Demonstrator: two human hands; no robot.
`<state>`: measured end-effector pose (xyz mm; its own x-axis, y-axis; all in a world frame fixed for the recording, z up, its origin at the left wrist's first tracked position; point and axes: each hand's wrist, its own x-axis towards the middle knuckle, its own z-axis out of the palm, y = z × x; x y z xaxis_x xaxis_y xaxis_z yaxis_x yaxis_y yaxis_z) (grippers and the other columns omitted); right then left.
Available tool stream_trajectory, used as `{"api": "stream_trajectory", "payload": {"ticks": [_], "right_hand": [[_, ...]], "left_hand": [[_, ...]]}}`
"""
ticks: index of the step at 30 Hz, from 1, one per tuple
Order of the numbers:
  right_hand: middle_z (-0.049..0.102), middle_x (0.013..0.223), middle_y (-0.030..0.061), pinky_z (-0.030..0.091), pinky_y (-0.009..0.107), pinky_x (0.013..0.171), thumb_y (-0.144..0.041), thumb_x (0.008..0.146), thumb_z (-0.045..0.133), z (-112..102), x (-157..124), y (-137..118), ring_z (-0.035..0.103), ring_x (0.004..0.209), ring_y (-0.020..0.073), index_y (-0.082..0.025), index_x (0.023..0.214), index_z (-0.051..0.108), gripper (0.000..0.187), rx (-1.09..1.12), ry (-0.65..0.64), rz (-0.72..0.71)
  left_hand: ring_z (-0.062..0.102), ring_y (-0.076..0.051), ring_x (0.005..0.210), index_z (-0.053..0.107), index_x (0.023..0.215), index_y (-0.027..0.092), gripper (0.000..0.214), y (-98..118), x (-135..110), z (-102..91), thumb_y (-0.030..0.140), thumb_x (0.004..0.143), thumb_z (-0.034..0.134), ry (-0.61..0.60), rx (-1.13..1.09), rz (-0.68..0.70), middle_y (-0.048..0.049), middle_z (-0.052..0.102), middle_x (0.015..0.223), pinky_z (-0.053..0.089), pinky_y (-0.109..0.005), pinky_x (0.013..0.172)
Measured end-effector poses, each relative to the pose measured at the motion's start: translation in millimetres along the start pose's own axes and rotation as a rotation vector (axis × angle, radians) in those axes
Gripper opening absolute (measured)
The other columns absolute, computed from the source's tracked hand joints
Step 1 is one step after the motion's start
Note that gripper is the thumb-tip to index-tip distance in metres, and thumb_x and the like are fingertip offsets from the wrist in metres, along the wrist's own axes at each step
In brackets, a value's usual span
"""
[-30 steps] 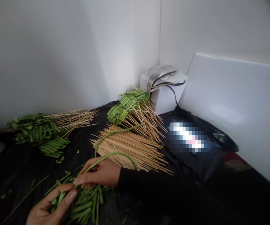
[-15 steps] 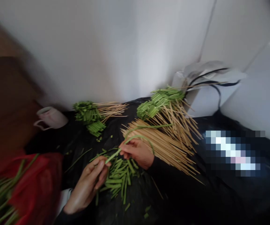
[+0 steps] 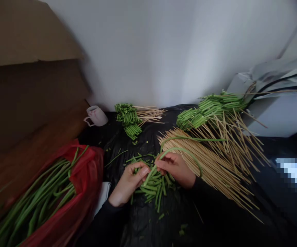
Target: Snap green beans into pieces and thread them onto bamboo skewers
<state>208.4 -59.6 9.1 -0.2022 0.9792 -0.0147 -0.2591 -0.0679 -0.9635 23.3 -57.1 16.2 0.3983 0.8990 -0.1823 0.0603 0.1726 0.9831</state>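
A long green bean [image 3: 180, 149] loops over the back of my right hand [image 3: 176, 168], which pinches it near one end between thumb and fingertips. My left hand [image 3: 129, 181] is closed at that same end, thumb against fingers; exactly how it grips there is partly hidden. Beneath both hands lies a heap of short cut bean pieces [image 3: 150, 189]. Another long bean [image 3: 202, 139] stretches across a pile of bare wooden skewers [image 3: 205, 161] right of my hands. Bean pieces threaded on skewers form a bundle [image 3: 215, 108] behind it, and a smaller bundle [image 3: 129, 118] lies farther left.
A red plastic bag [image 3: 90, 175] full of long beans stands at the left. Behind it are a white mug [image 3: 97, 116] and a cardboard box [image 3: 27, 37]. Black sheeting [image 3: 138, 230] covers the work surface, with a wall behind. At the right sits a pale bag [image 3: 274, 77] with dark straps.
The view has swung left, showing more of the red bag and cardboard box. My hands have come closer together on the bean, with less of it showing between them.
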Motion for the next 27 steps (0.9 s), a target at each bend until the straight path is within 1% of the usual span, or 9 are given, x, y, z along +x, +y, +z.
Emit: {"api": "stream_trajectory", "payload": {"ticks": [4, 7, 9, 11, 15, 18, 22, 27], "right_hand": [[0.062, 0.06, -0.003, 0.041, 0.024, 0.052, -0.035, 0.072, 0.074, 3.0, -1.1, -0.2, 0.053, 0.052, 0.01, -0.018, 0.077, 0.064, 0.021, -0.065, -0.013, 0.009], [0.062, 0.063, -0.0016, 0.042, 0.024, 0.054, -0.032, 0.073, 0.072, 5.7, -4.2, -2.3, 0.054, 0.055, 0.0105, -0.017, 0.076, 0.066, 0.017, -0.171, -0.042, -0.013], [0.062, 0.066, -0.0009, 0.042, 0.024, 0.056, -0.031, 0.075, 0.071, 6.4, -6.1, -4.7, 0.055, 0.058, 0.0106, -0.016, 0.075, 0.066, 0.015, -0.218, -0.061, -0.027], [0.062, 0.068, -0.0015, 0.043, 0.024, 0.057, -0.031, 0.075, 0.07, 5.7, -6.9, -7.4, 0.055, 0.059, 0.0102, -0.017, 0.077, 0.066, 0.014, -0.208, -0.059, -0.032], [0.06, 0.065, -0.0024, 0.043, 0.025, 0.055, -0.035, 0.077, 0.069, 1.4, -4.8, -10.0, 0.054, 0.055, 0.0106, -0.018, 0.077, 0.064, 0.017, -0.133, 0.014, -0.053], [0.063, 0.064, -0.0013, 0.043, 0.026, 0.054, -0.038, 0.076, 0.069, -0.7, -2.3, -8.3, 0.055, 0.054, 0.0116, -0.019, 0.074, 0.062, 0.021, -0.085, 0.052, -0.051], [0.063, 0.064, -0.002, 0.042, 0.026, 0.054, -0.039, 0.076, 0.071, 0.8, -2.4, -6.3, 0.054, 0.054, 0.0113, -0.02, 0.073, 0.059, 0.023, -0.044, 0.076, -0.048], [0.061, 0.061, -0.0032, 0.043, 0.025, 0.057, -0.033, 0.077, 0.07, 8.7, -8.5, -6.1, 0.055, 0.057, 0.0118, -0.02, 0.074, 0.059, 0.017, -0.125, 0.086, -0.05]], "left_hand": [[0.037, -0.009, 0.053, 0.063, 0.073, 0.013, 0.04, 6.4, -1.5, 0.5, 0.053, 0.074, 0.067, -0.052, 0.137, 0.029, 0.0028, 0.048, 0.058, 0.028, -0.021, 0.051], [0.046, -0.013, 0.064, 0.066, 0.073, 0.013, 0.036, 12.2, -1.4, 1.5, 0.048, 0.073, 0.07, -0.059, 0.226, 0.081, -0.0003, 0.056, 0.066, 0.035, -0.023, 0.062], [0.049, -0.014, 0.069, 0.066, 0.072, 0.013, 0.032, 13.5, -0.7, 2.1, 0.045, 0.074, 0.071, -0.075, 0.248, 0.099, -0.0013, 0.059, 0.069, 0.037, -0.024, 0.067], [0.049, -0.014, 0.069, 0.065, 0.07, 0.013, 0.03, 13.1, -0.2, 2.5, 0.042, 0.075, 0.07, -0.086, 0.243, 0.109, -0.0008, 0.059, 0.068, 0.037, -0.024, 0.068], [0.046, -0.013, 0.063, 0.063, 0.066, 0.013, 0.029, 12.7, -1.4, 3.8, 0.04, 0.078, 0.067, -0.07, 0.223, 0.103, 0.0002, 0.056, 0.063, 0.036, -0.023, 0.062], [0.049, -0.014, 0.064, 0.065, 0.066, 0.014, 0.029, 13.4, -3.3, 5.7, 0.039, 0.08, 0.065, 0.0, 0.201, 0.125, -0.0019, 0.06, 0.065, 0.038, -0.023, 0.064], [0.051, -0.014, 0.065, 0.066, 0.066, 0.014, 0.029, 10.0, -3.6, 6.6, 0.039, 0.08, 0.065, 0.149, 0.177, 0.168, -0.003, 0.063, 0.067, 0.038, -0.023, 0.064], [0.049, -0.012, 0.061, 0.065, 0.066, 0.014, 0.029, 0.9, -0.9, 3.8, 0.04, 0.078, 0.068, 0.312, 0.106, 0.185, -0.0012, 0.061, 0.064, 0.037, -0.022, 0.059]]}}
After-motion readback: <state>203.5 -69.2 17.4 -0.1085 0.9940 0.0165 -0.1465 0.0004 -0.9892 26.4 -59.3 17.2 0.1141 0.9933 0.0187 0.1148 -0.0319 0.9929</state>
